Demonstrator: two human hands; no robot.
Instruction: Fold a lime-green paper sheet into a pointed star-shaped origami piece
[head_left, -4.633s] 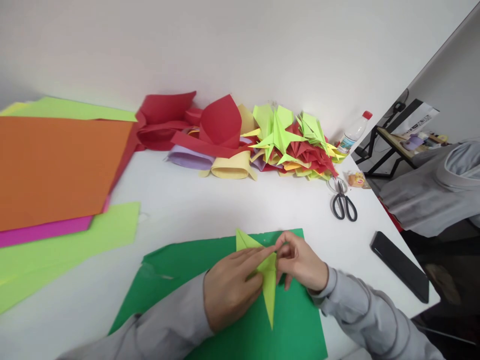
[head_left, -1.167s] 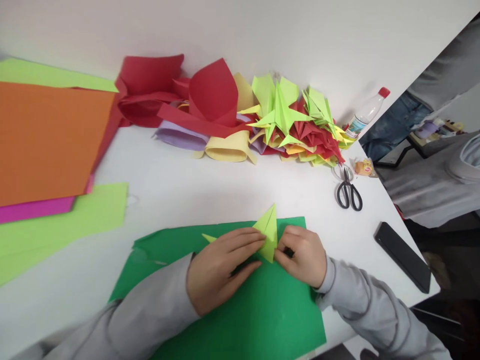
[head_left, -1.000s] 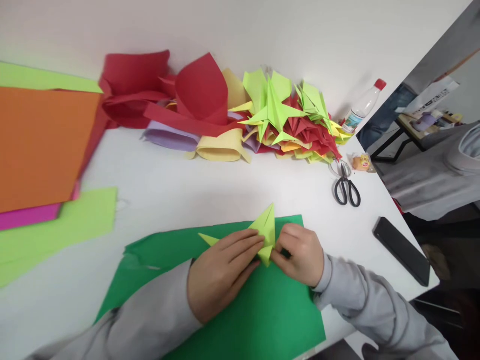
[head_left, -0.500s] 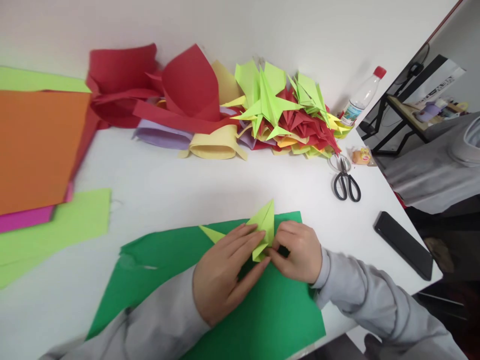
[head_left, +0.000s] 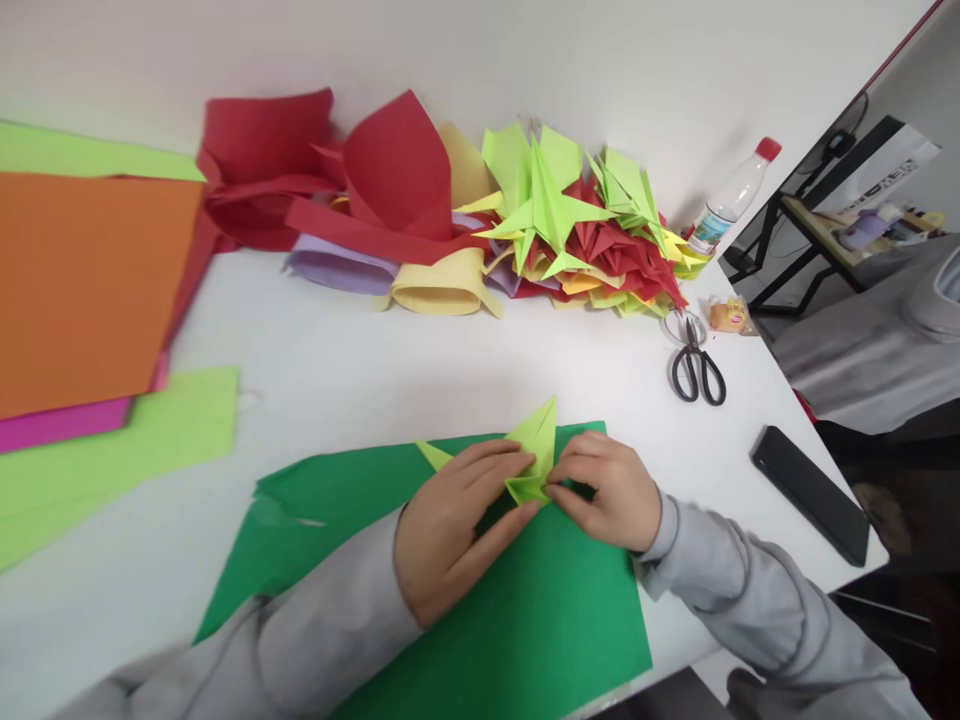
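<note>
A piece of folded lime-green paper [head_left: 538, 430] with pointed tips lies over a large green sheet [head_left: 517, 630]. My left hand [head_left: 461, 530] rests across it from the left, fingers extended, with thumb and fingers pressing on the paper and hiding its middle. One thin tip pokes out left of those fingers. My right hand [head_left: 611, 490] pinches the paper's lower right edge between thumb and index finger, its other fingers curled. Between the two hands a small flap stands partly raised.
Red paper shapes [head_left: 397, 180] and folded lime-green pieces [head_left: 547, 200] are heaped along the wall. Scissors [head_left: 697, 370], a phone [head_left: 810, 495], a bottle [head_left: 724, 205] and a wrapped snack [head_left: 729, 315] lie or stand at right. An orange sheet [head_left: 82, 290] tops stacked paper at left.
The flap near my right fingertips now shows a wider, flatter opening. My right fingers have shifted slightly along the edge. The whole view has slid a little, moving things at left rightward.
</note>
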